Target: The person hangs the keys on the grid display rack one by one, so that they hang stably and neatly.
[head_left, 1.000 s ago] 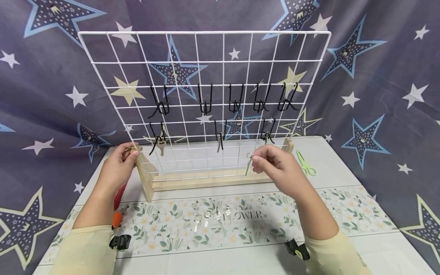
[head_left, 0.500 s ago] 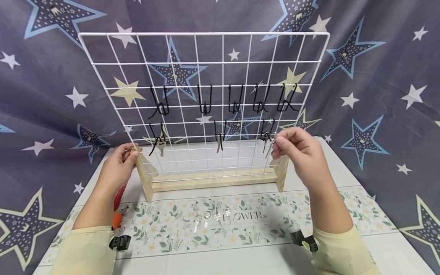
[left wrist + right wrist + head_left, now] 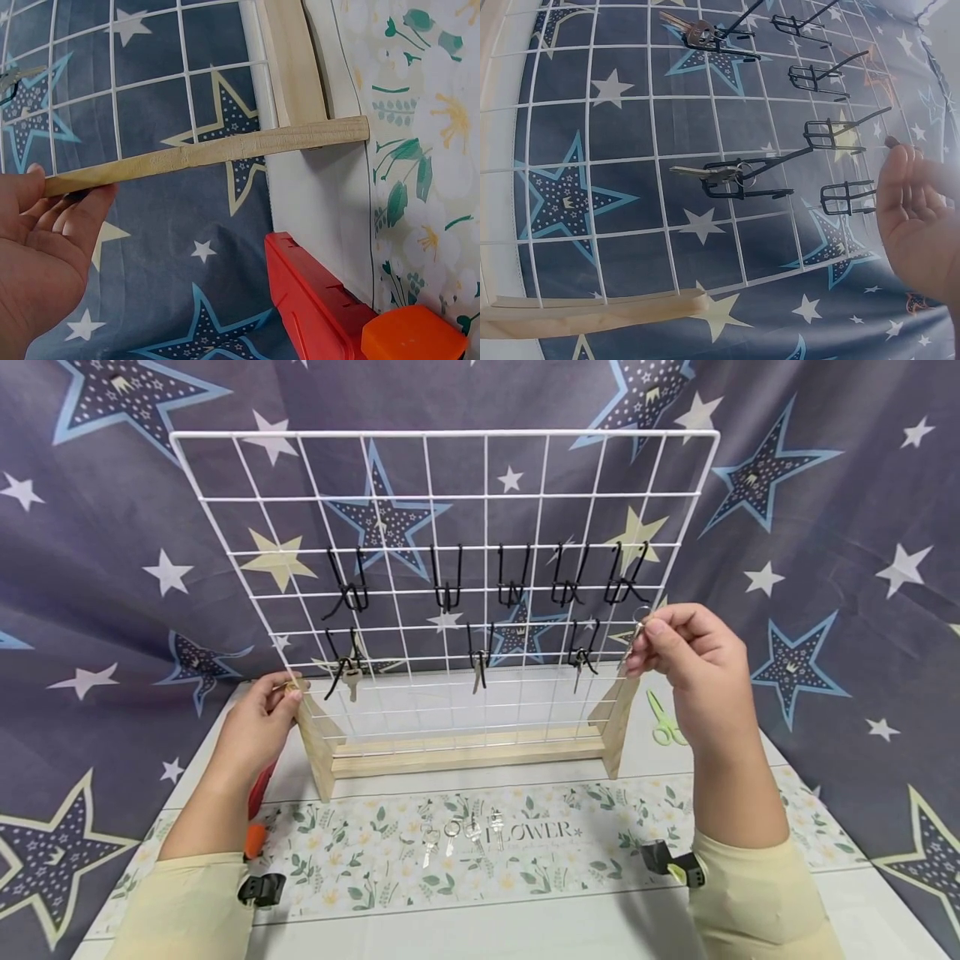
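My right hand (image 3: 693, 668) pinches a small key (image 3: 632, 643) with a ring, raised beside the right edge of a white wire grid (image 3: 450, 435). Just above it is the rightmost black hook (image 3: 626, 585) of the upper row; fingertips come close to that hook in the right wrist view. With thumb and fingers, my left hand (image 3: 52, 247) grips the end of the grid's wooden side support (image 3: 202, 154). Keys hang from the three lower hooks, one being the right-hand key (image 3: 716, 175). Several more keys (image 3: 452, 839) lie in a row on the floral runner.
Green scissors (image 3: 663, 727) lie at the right behind the forearm. On the left, a red case (image 3: 307, 296) and an orange object (image 3: 412, 334) sit beside the stand. A wooden bar (image 3: 465, 760) joins the stand's two sides. Star-patterned cloth (image 3: 847, 568) hangs behind.
My right hand has moved right and up with the key, from before the lower grid to the right edge near the upper hooks. My left hand keeps its grip in place.
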Demonstrator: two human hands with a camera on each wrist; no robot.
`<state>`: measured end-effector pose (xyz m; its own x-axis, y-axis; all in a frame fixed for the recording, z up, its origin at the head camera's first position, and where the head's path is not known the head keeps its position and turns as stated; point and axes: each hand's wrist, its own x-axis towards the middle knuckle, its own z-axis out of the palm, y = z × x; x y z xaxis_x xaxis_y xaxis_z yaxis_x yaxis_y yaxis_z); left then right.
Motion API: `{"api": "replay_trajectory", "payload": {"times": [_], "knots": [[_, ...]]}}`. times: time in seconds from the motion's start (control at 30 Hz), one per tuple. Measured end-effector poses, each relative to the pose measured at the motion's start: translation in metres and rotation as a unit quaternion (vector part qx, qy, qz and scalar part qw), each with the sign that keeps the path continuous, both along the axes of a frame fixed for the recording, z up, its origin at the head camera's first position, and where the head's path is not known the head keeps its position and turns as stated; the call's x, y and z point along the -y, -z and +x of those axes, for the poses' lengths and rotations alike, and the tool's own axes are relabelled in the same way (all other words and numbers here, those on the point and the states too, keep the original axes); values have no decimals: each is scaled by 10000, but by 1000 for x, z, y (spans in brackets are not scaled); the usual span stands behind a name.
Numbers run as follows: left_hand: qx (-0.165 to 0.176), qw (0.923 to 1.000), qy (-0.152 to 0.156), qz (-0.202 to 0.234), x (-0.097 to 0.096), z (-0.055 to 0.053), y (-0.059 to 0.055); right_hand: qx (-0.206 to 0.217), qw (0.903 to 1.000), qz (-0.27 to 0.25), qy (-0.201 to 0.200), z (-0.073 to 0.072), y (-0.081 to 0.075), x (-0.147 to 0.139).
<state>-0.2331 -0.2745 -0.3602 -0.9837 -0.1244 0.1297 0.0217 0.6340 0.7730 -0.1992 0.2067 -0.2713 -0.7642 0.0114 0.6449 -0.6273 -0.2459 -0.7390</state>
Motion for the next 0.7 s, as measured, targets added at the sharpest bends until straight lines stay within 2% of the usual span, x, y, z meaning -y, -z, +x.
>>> {"api": "replay_trajectory", "payload": {"times": [0.23,0.3,0.7], "knots": [[-35,10000,4,-34,1,0,1,119,9995,-276,-57,-6,-3,-1],[-27,10000,9,-39,1,0,1,152,9988,-420,-184,-8,-3,-2],[-11,10000,30,47,2,-1,1,522,9974,-471,-132,-23,4,-4]]}}
